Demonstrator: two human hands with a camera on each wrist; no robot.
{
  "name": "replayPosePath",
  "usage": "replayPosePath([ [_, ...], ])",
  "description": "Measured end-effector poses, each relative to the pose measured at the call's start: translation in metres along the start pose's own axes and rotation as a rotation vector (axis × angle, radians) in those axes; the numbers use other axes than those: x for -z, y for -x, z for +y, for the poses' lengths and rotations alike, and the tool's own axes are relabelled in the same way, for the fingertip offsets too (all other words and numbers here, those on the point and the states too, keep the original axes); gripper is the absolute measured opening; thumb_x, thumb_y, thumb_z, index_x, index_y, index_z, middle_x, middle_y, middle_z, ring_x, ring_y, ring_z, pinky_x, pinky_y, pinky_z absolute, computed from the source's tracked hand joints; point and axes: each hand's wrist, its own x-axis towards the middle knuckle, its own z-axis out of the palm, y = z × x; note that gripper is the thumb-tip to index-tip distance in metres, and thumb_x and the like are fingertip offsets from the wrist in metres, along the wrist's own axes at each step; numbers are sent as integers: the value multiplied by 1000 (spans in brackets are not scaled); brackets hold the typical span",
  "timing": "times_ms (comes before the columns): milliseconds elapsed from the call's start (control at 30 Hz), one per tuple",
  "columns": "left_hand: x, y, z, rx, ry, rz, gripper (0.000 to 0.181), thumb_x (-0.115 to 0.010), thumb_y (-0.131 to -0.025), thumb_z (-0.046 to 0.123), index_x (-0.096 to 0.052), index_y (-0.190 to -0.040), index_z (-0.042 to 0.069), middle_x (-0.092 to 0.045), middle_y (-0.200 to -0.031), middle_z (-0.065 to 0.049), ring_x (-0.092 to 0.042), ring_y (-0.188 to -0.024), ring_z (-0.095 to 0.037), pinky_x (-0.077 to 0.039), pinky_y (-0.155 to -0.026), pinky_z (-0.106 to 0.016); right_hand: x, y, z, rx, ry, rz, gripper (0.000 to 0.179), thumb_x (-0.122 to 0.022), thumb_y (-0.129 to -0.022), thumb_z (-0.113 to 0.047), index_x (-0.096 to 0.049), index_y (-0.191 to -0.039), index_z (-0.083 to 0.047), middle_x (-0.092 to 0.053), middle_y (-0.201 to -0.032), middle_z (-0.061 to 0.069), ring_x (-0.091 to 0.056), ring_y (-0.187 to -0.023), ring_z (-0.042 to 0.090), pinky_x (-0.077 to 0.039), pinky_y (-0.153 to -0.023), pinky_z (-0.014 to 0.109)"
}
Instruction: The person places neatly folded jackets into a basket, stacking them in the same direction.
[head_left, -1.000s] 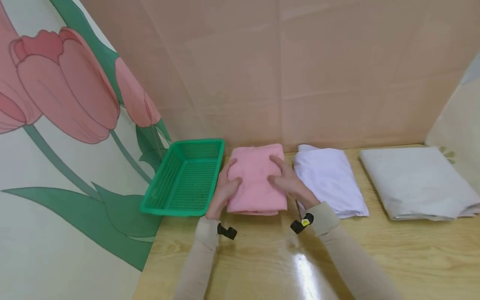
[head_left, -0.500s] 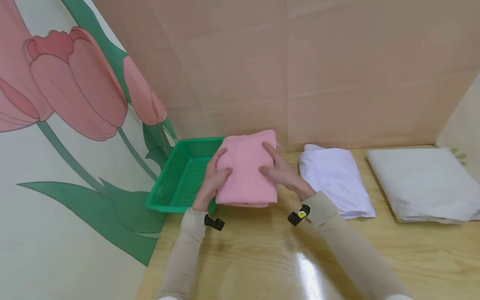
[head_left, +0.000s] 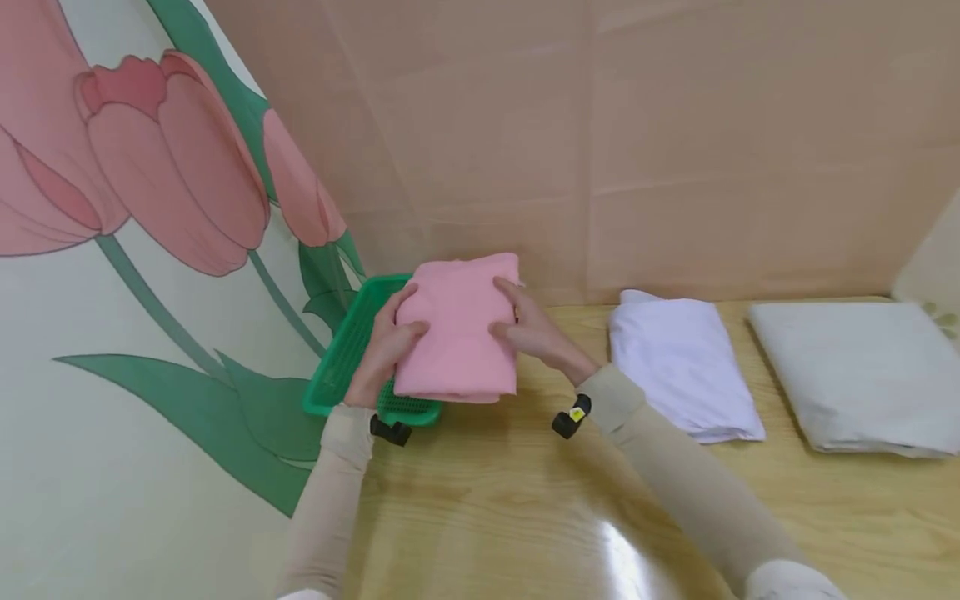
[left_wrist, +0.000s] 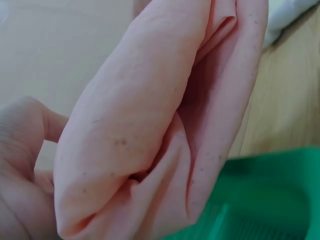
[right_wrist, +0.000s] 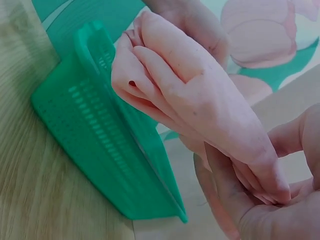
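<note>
A folded pink cloth (head_left: 459, 329) hangs between my two hands, raised and overlapping the right part of the green plastic basket (head_left: 341, 367) in the head view. My left hand (head_left: 384, 342) grips its left side, thumb on top. On the opposite side my right hand (head_left: 534, 329) holds it the same way, with some fingers tucked beneath, as the right wrist view shows. Loose folds and small dark specks show along the edge of the pink cloth (left_wrist: 130, 120) in the left wrist view. The slatted side wall of the basket (right_wrist: 100, 135) appears below the cloth in the right wrist view.
A folded white cloth (head_left: 678, 367) lies on the wooden table (head_left: 480, 500) to the right, with a larger folded grey cloth (head_left: 855, 375) beyond it. A brown covering (head_left: 637, 150) hangs behind the table. A tulip-painted wall (head_left: 180, 333) borders the left side.
Both hands have lifted the pink cloth off the table and carried it left, from beside the basket to above its right part. The head view has shifted slightly left.
</note>
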Motion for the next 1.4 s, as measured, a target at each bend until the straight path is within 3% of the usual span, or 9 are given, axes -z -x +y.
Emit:
replayPosePath([
  [400,52,-14,-6,19,-50,64,73,-70,-92,1,-51,-160,18,-39,-170,-11,-39,-149,-33,-33,-124,-50,-35,-30,-10,2,-93,-72,87,-63,-97,-1,-18,-171,-9,-11,-179,17,-32,-157,42,-44,-119,56],
  [567,64,-21,-10,46,-75,41,69,-68,-96,4,-49,-161,18,-35,-172,-12,-38,-151,-35,-32,-126,-53,-44,-39,-9,6,-108,-81,88,-62,-95,2,-18,-171,-7,-14,-178,18,-35,-155,38,-45,-119,52],
  [733,77,-26,-17,67,-114,38,69,-66,-98,6,-47,-163,18,-34,-172,-14,-37,-151,-37,-30,-127,-55,-57,-50,-5,-23,-138,-84,90,-61,-94,4,-18,-172,-11,-15,-178,17,-45,-144,35,-52,-103,42],
  [933,93,-27,-27,86,-143,86,70,-66,-97,5,-46,-163,17,-37,-171,-15,-39,-149,-38,-31,-126,-56,-76,-62,-3,-35,-110,-98,90,-60,-94,3,-18,-172,-15,-19,-177,17,-49,-136,32,-49,-93,35],
  [1200,104,-28,-38,106,-173,62,70,-64,-99,5,-42,-165,14,-34,-172,-18,-34,-153,-41,-26,-128,-59,-91,-69,6,-53,-111,-108,95,-58,-89,9,-16,-172,-10,-15,-179,14,-37,-145,30,-49,-94,33],
  [1400,110,-40,-56,102,-208,82,68,-66,-97,3,-46,-162,9,-39,-170,-20,-36,-153,-37,-28,-128,-53,-102,-77,13,-53,-108,-108,96,-56,-85,12,-16,-171,-5,-17,-178,16,-31,-152,26,-40,-117,40],
])
